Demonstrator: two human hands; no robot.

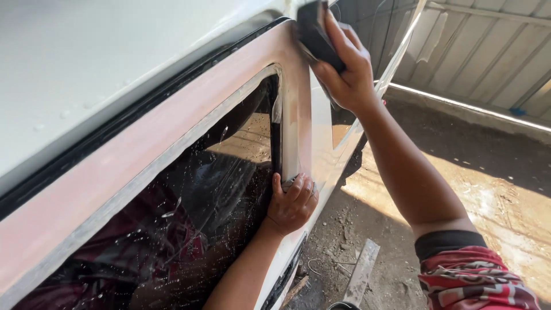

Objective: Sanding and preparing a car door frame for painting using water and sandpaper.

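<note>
My right hand [344, 69] grips a dark sanding block [315, 31] and presses it against the pink filler band [172, 126] along the top of a white car's window frame, near the upper rear corner. My left hand [293, 204] rests on the pillar [293, 126] at the lower rear corner of the window opening, fingers curled over the edge. The window glass [189, 212] is dark, speckled with splashes and reflects my red patterned shirt.
The white car roof [86, 57] fills the upper left. Corrugated metal walls [488, 51] stand at the right. Below lies a dirt floor [488, 189] with debris and a wooden plank [361, 272] near the car's side.
</note>
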